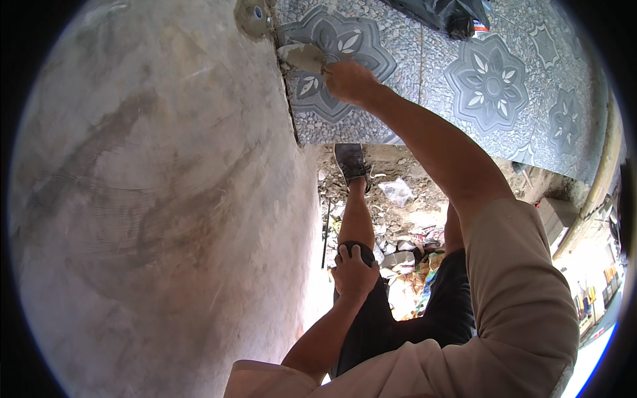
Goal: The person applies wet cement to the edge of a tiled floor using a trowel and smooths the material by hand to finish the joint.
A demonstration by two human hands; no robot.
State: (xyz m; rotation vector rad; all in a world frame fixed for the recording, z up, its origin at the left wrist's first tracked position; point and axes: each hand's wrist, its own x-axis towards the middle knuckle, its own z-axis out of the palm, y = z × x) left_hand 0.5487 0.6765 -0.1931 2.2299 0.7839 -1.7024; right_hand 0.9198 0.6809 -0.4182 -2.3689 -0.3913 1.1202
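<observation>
My right hand (pixel 350 82) is closed round the handle of a trowel, its arm stretched far forward over the tiles. The trowel's blade (pixel 302 58), coated in grey-brown mortar, points left and lies at the seam where the patterned tiles (pixel 405 99) meet the plastered wall (pixel 166 172). Most of the handle is hidden inside my fist. My left hand (pixel 356 272) rests on my bent knee with its fingers spread, holding nothing.
A pipe stub (pixel 257 12) ringed with mortar stands at the wall's far end. Black plastic (pixel 444 14) lies on the tiles at the top. Below the tile edge, rubble (pixel 398 255) and a clear plastic bag (pixel 397 192) cover the ground round my shoe (pixel 350 161).
</observation>
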